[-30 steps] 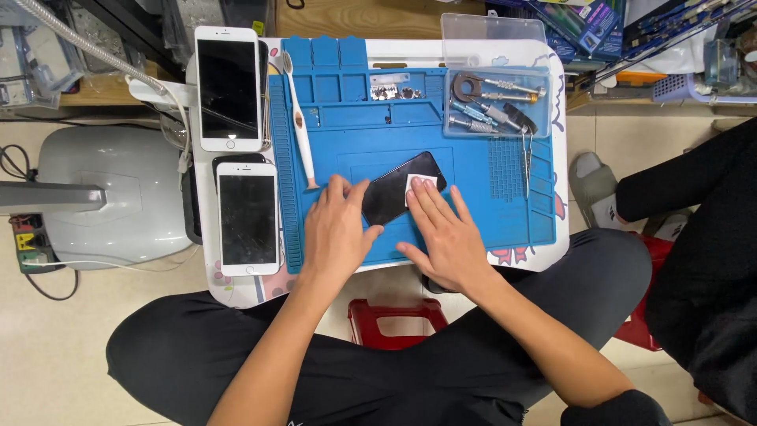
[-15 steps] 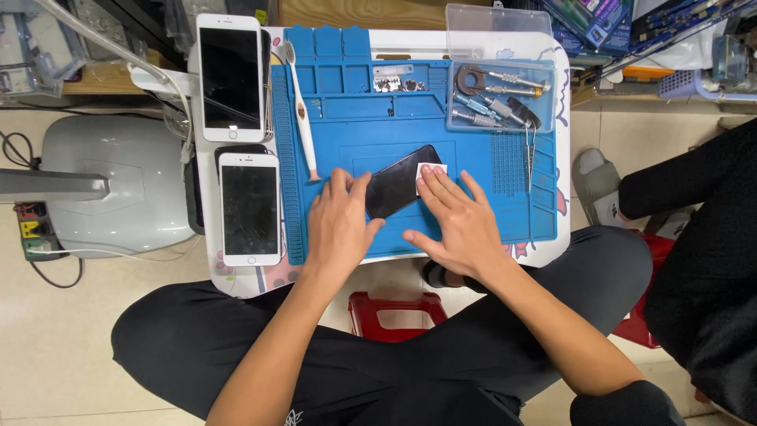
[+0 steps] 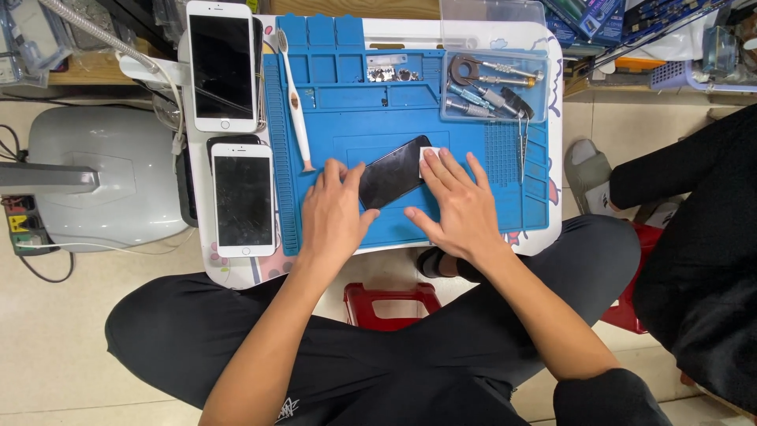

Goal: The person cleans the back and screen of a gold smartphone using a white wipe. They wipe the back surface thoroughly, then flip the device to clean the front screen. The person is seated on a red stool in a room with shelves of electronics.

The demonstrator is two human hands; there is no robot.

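A black phone (image 3: 393, 171) lies tilted on the blue work mat (image 3: 347, 118). My left hand (image 3: 334, 214) rests flat at the phone's left end, fingers touching its edge. My right hand (image 3: 458, 207) lies flat at the phone's right side, its fingertips pressing a small white pad (image 3: 428, 155) against the phone's upper corner. Neither hand grips the phone; both lie spread on the mat.
Two white phones (image 3: 223, 65) (image 3: 244, 199) lie left of the mat, with a white brush (image 3: 292, 101) beside them. A clear tray of tools (image 3: 493, 87) sits at the back right, tweezers (image 3: 521, 146) below it. A grey lamp base (image 3: 102, 185) stands left; another person's leg (image 3: 686, 229) is right.
The view has shifted slightly. Both hands stay on the phone, the right fingers moving a little over the white pad.
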